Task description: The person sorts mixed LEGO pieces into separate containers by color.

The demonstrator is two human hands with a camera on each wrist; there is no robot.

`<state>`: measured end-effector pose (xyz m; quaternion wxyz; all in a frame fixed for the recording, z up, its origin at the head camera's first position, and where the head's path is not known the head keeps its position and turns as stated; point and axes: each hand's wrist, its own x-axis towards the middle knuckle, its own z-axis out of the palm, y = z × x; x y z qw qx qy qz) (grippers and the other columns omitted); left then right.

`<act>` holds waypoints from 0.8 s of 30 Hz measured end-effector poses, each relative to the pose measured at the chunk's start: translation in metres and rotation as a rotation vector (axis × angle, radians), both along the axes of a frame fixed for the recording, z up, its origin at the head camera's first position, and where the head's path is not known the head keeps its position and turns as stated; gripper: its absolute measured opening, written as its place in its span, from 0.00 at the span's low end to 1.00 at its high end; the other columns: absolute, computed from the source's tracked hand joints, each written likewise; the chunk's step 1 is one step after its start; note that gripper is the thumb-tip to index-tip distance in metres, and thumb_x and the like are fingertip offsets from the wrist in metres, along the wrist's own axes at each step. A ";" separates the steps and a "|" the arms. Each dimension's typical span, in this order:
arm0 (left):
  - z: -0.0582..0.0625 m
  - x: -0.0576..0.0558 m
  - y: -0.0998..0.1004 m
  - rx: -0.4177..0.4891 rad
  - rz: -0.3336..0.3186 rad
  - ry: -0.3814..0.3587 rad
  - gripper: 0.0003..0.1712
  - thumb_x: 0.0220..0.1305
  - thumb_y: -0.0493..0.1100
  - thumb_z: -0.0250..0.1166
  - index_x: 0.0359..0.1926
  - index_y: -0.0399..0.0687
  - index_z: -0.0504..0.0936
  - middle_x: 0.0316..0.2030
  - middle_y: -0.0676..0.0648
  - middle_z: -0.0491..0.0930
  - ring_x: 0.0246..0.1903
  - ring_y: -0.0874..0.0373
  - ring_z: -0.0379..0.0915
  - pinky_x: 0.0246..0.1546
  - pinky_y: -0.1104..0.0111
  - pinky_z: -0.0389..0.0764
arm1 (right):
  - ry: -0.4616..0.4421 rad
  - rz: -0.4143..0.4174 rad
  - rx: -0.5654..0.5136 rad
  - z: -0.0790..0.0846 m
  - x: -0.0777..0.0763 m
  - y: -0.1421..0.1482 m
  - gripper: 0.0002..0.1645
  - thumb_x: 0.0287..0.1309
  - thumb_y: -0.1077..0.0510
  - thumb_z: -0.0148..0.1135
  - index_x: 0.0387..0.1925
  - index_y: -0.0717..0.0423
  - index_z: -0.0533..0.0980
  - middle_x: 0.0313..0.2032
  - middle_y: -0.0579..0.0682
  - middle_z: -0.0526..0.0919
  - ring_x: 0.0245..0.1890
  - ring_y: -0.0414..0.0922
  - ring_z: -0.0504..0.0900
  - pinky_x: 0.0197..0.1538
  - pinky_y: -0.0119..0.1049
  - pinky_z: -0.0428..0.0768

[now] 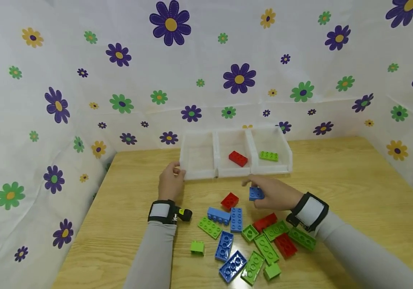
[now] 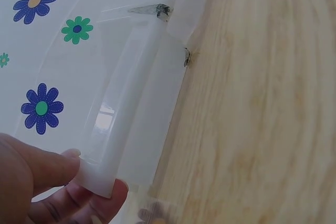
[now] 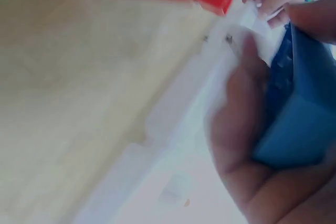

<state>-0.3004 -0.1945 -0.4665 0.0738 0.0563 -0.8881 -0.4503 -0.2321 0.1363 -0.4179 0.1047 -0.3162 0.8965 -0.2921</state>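
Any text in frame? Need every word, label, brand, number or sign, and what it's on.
None readable.
Small yellow patch on the black left-wrist camera: too small to tell if it carries text.
White rectangular panels on the black wrist straps: no lettering visible.
Red, green and blue plastic studded bricks: any stud marks too small to read.
White plastic three-compartment tray: no lettering visible.
White flower-print backdrop: flowers only.

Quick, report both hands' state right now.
Left hand: closed, pinching the near left corner of the white tray.
Right hand: closed, holding a blue brick.
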 end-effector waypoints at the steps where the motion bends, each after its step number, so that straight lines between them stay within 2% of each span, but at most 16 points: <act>1: 0.000 0.000 -0.001 0.004 0.001 -0.001 0.21 0.73 0.42 0.62 0.64 0.44 0.77 0.43 0.43 0.81 0.35 0.52 0.78 0.32 0.67 0.73 | 0.038 0.002 -0.004 0.003 -0.005 -0.004 0.19 0.59 0.62 0.64 0.53 0.55 0.77 0.44 0.52 0.80 0.38 0.42 0.75 0.42 0.34 0.79; 3: -0.001 -0.001 -0.002 0.002 0.000 0.000 0.21 0.73 0.42 0.62 0.64 0.44 0.77 0.43 0.43 0.81 0.35 0.51 0.78 0.32 0.67 0.73 | 0.115 0.009 0.003 0.010 -0.015 -0.015 0.17 0.60 0.59 0.64 0.52 0.52 0.80 0.45 0.51 0.82 0.38 0.43 0.76 0.43 0.35 0.79; 6: -0.002 0.000 -0.003 0.005 0.000 0.007 0.21 0.73 0.42 0.63 0.64 0.44 0.77 0.42 0.43 0.81 0.34 0.51 0.78 0.32 0.67 0.72 | 0.219 0.014 0.024 0.019 -0.032 -0.035 0.07 0.63 0.53 0.65 0.41 0.48 0.81 0.37 0.47 0.81 0.35 0.42 0.75 0.38 0.33 0.77; 10: -0.002 0.001 -0.001 0.005 0.000 0.012 0.20 0.73 0.42 0.63 0.63 0.44 0.78 0.41 0.43 0.81 0.33 0.53 0.78 0.31 0.69 0.72 | 0.309 0.003 0.081 0.032 -0.054 -0.067 0.07 0.64 0.50 0.63 0.40 0.47 0.79 0.34 0.45 0.80 0.32 0.41 0.75 0.36 0.33 0.74; 15: 0.000 0.003 0.002 0.014 -0.014 0.020 0.19 0.72 0.42 0.64 0.61 0.43 0.79 0.39 0.43 0.82 0.31 0.55 0.78 0.30 0.69 0.72 | 0.416 0.038 0.219 0.032 -0.081 -0.114 0.09 0.66 0.50 0.55 0.42 0.48 0.77 0.32 0.46 0.81 0.28 0.42 0.76 0.32 0.34 0.73; 19: 0.002 0.004 0.000 0.016 -0.007 0.032 0.19 0.71 0.41 0.64 0.61 0.43 0.79 0.40 0.42 0.82 0.31 0.54 0.79 0.30 0.69 0.73 | 0.440 0.043 0.378 0.024 -0.098 -0.155 0.16 0.67 0.48 0.55 0.52 0.49 0.76 0.39 0.50 0.81 0.34 0.46 0.78 0.38 0.38 0.80; 24: 0.004 0.004 -0.004 0.000 0.003 0.032 0.20 0.71 0.41 0.64 0.61 0.43 0.79 0.41 0.42 0.83 0.32 0.54 0.78 0.31 0.70 0.72 | 0.415 -0.031 0.543 0.013 -0.111 -0.188 0.20 0.72 0.51 0.58 0.61 0.51 0.73 0.50 0.53 0.83 0.48 0.52 0.83 0.55 0.47 0.82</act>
